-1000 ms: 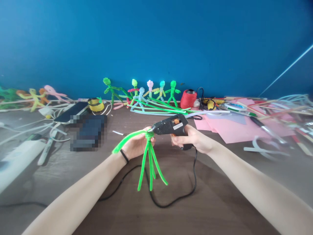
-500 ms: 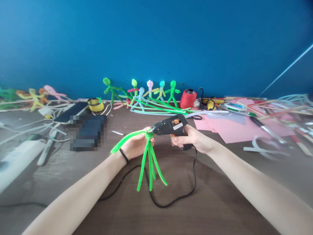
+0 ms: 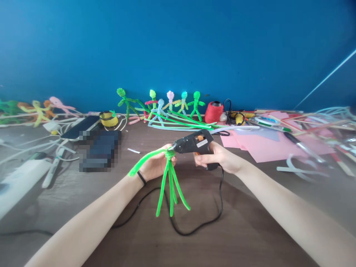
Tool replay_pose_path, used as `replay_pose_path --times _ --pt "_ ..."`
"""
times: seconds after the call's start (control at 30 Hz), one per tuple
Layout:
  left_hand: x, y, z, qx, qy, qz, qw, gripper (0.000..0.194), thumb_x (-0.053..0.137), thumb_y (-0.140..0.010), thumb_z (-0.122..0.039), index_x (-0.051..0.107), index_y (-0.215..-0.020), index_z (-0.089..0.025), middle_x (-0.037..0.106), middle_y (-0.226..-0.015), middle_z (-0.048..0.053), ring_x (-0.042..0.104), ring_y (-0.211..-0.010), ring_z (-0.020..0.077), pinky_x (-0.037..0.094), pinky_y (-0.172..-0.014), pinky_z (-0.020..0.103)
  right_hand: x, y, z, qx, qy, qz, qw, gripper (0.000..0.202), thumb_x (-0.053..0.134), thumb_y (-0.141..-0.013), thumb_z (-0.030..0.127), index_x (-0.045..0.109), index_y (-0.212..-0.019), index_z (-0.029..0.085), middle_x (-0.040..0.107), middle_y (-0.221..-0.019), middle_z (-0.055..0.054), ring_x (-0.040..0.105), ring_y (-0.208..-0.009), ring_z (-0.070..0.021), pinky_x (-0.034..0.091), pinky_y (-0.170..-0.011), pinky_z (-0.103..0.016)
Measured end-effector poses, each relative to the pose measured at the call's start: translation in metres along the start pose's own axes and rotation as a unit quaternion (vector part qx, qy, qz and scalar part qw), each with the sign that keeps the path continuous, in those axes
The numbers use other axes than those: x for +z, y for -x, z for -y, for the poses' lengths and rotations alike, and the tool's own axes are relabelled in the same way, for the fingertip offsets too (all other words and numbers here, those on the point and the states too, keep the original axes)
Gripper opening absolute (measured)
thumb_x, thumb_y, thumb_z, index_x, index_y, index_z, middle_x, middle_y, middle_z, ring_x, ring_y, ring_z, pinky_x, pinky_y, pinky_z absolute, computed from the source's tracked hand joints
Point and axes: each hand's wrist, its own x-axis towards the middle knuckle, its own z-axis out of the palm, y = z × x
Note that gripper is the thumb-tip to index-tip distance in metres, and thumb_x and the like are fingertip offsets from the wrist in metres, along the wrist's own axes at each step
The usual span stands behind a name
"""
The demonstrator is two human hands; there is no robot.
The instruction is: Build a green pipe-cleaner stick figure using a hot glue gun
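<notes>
Green bundle (image 3: 169, 163) is pinched near its top by left hand (image 3: 156, 165), above bench (image 3: 139, 237); 4 strands (image 3: 171, 196) hang down, 1 is bent left. Glue gun (image 3: 191, 143) is gripped in right hand (image 3: 224, 157), long axis crosswise, nozzle (image 3: 170, 148) pointed left at bundle top; contact can't be confirmed.

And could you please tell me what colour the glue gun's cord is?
The cord is black, showing best in the head view.

I face a blue wall (image 3: 178, 44) at twelve o'clock (a pale line (image 3: 325, 79) slants upward at two); a brown tabletop (image 3: 194, 248) spreads down to six.
</notes>
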Motion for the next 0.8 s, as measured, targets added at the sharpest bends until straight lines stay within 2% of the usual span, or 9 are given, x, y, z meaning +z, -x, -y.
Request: replay_pose_path --times 0.27,0.5,0.8 --pt "-0.001 0.000 -0.001 0.001 -0.007 -0.008 1.000 0.037 0.076 -0.049 -0.011 0.058 -0.081 -0.014 0.062 -0.066 0.000 0.058 -0.058 0.0112 0.045 -0.055 0.021 -0.003 0.001 0.003 -0.010 0.026 0.030 0.999 0.022 0.057 -0.079 0.030 0.052 -0.066 0.012 0.055 -0.061 -0.002 0.047 -0.056 -0.0096 0.036 -0.055 -0.025" --pt "-0.003 -0.001 -0.001 0.000 -0.013 -0.011 1.000 0.038 0.076 -0.049 -0.012 0.057 -0.082 -0.014 0.061 -0.067 0.000 0.057 -0.058 0.0108 0.043 -0.055 0.021 -0.003 0.001 0.003 -0.009 0.030 0.028 0.999 0.020 0.057 -0.079 0.028 0.056 -0.069 0.011 0.059 -0.066 -0.004 0.048 -0.059 -0.0103 0.037 -0.056 -0.025" --pt "-0.002 -0.001 0.000 0.001 -0.005 0.014 1.000 0.040 0.076 -0.050 -0.012 0.054 -0.082 -0.014 0.057 -0.069 0.000 0.054 -0.057 0.0080 0.042 -0.055 0.020 -0.012 0.000 -0.004 0.008 -0.014 -0.029 0.999 0.014 0.055 -0.077 0.022 0.056 -0.068 0.012 0.062 -0.068 -0.004 0.047 -0.054 -0.0084 0.036 -0.053 -0.023"
